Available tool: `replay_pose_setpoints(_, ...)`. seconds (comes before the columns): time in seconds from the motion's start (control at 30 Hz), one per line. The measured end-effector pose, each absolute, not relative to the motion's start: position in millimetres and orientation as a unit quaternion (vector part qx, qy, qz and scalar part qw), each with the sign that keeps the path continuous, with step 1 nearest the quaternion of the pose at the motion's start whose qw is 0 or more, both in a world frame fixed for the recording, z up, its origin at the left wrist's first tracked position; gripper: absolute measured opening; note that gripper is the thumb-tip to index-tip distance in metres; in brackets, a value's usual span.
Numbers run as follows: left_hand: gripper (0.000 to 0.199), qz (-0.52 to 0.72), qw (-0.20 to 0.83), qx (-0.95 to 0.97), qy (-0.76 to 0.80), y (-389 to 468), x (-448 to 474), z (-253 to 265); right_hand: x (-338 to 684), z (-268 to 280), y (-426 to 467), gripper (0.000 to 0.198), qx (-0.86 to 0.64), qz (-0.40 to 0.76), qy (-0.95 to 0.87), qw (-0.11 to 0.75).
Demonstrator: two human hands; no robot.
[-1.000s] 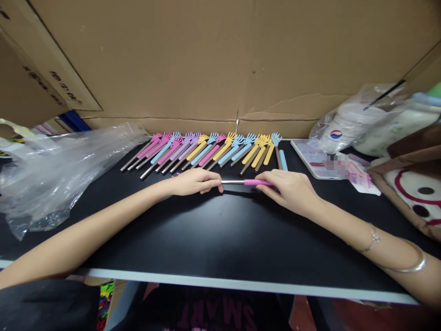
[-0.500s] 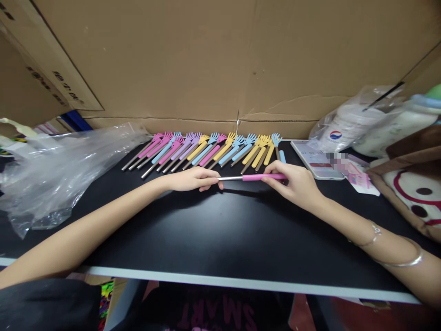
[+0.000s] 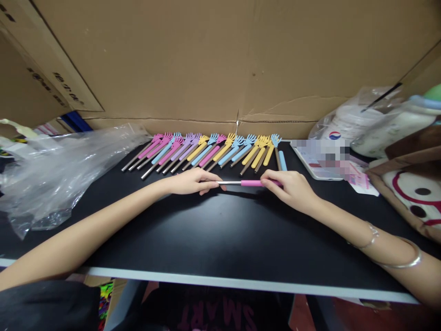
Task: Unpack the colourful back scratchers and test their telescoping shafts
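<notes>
A telescopic back scratcher (image 3: 251, 183) with a pink grip and a silver rod is held level above the black table. My left hand (image 3: 190, 181) pinches the rod end between thumb and fingers, which hide whatever lies beyond. Closed around the right part of the pink grip is my right hand (image 3: 295, 189). Behind both hands lies a slanted row of back scratchers (image 3: 203, 154) in pink, blue, purple and yellow, their claw heads toward the cardboard. A blue-gripped back scratcher (image 3: 282, 160) ends the row, just beyond my right hand.
Clear plastic bags (image 3: 65, 170) lie crumpled at the left. To the right are a phone (image 3: 306, 161), a bagged white cup (image 3: 354, 122) with a straw, and a brown cloth item (image 3: 396, 170). Cardboard (image 3: 193, 59) walls the back; a pale edge (image 3: 206, 278) runs along the table's front.
Both hands have shifted very slightly, the right one a little left and down along with the pink grip. The hold on the back scratcher stays the same.
</notes>
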State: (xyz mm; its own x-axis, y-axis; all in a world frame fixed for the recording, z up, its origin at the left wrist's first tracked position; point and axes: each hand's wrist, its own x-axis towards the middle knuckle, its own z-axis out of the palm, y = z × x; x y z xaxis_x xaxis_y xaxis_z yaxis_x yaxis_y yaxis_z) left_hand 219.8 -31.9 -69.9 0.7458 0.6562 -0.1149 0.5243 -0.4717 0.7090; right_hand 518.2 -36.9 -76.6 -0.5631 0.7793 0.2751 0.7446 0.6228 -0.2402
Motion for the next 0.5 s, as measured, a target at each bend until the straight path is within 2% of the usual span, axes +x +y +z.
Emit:
replay_pose_setpoints(0.2, 0.039, 0.078, 0.370, 0.853, 0.360, -32.5, 222.0, -69.4, 516.0, -76.5, -35.3, 0.032, -0.450, 0.103, -0.866, 0.192)
replay_pose_setpoints(0.4, 0.039, 0.083, 0.386, 0.847, 0.354, -30.8, 221.2, -70.0, 515.4, -79.3, -30.1, 0.022, -0.411, 0.208, -0.841, 0.283)
replay_pose_setpoints(0.5, 0.036, 0.090, 0.409, 0.837, 0.351, -29.9, 220.6, -69.3, 516.1, -80.2, -28.4, 0.017, -0.386, 0.229, -0.848, 0.284)
